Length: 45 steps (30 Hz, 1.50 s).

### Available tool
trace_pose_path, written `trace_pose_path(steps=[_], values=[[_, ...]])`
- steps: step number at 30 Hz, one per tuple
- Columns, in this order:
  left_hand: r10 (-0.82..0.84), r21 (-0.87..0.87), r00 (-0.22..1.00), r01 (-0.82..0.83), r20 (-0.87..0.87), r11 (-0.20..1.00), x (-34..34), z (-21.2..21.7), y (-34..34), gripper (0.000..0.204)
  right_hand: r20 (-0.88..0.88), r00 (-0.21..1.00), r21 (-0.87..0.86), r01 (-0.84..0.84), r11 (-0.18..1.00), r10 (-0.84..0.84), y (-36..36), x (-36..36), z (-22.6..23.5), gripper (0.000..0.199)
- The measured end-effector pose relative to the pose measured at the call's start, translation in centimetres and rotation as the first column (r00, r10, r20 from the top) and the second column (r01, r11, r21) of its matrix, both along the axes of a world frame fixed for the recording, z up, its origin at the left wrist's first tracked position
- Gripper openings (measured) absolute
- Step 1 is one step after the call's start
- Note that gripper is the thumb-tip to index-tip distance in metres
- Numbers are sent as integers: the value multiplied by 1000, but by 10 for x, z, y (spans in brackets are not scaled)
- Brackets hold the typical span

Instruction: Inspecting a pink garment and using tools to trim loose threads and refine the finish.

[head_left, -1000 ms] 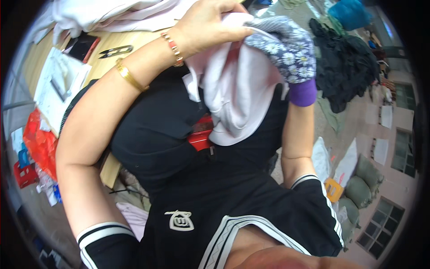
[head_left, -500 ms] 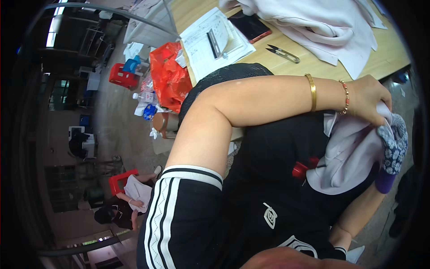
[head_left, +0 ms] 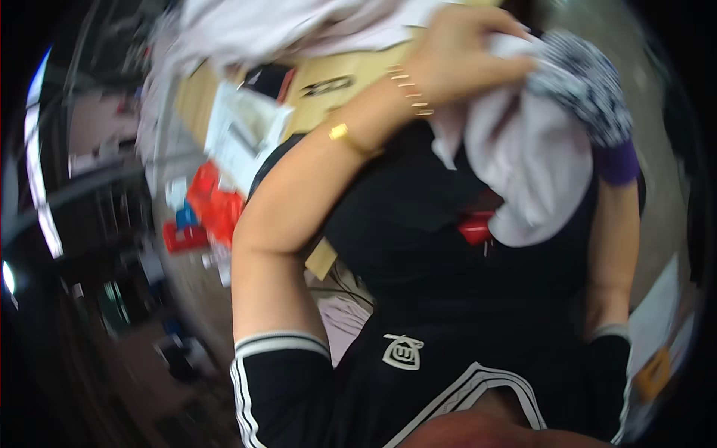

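My left hand [head_left: 467, 63], bare with bracelets on the wrist, is closed on the upper edge of a pale pinkish garment piece [head_left: 534, 160]. Facing it, my right hand [head_left: 586, 86] wears a dark floral glove with a purple cuff and grips the same edge. Both hands nearly meet, and the cloth hangs below them over my lap. Beside the cloth's lower edge, a small red object [head_left: 476, 228] shows against my black clothing; its kind is unclear. Motion smears the fingers somewhat.
Ahead, a wooden table [head_left: 314, 112] bears a heap of pale fabric [head_left: 291, 30], thread snips [head_left: 326, 86], a dark phone [head_left: 267, 81] and papers [head_left: 243, 134]. At its left side are a red plastic bag [head_left: 215, 201] and a red stool [head_left: 185, 237].
The view has swung, so the table has shifted left and the hands appear higher and more central. Both hands keep their hold on the garment piece.
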<state>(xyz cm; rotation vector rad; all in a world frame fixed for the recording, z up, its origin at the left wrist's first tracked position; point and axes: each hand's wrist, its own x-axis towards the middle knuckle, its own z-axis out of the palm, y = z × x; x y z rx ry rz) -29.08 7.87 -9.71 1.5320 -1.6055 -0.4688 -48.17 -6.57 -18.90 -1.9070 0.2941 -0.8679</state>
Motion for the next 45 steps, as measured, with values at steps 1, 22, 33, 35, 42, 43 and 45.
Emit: trace_pose_path(steps=[1,22,33,35,42,43,45], values=[[23,14,992,-25,122,1000,-1,4,3,33,-43,999,163,3,987,4,2,3,10,16],[-66,5,991,67,-117,998,-10,-2,6,23,-67,996,-374,22,927,-50,19,9,46,36],[-27,-15,999,27,16,1000,-6,-6,5,20,-40,997,-405,46,913,-68,21,15,39,34],[-25,-25,999,26,28,999,-7,-7,5,19,-21,997,-429,54,902,-70,20,15,35,33],[13,-79,999,-10,37,997,-11,-9,2,15,114,993,-640,96,762,-30,13,22,24,26],[13,-78,999,-10,35,997,-12,-9,2,15,102,995,-677,82,731,-16,13,22,23,25],[54,-58,995,-49,83,997,-15,-9,0,14,85,995,-629,90,772,-46,14,22,22,24]])
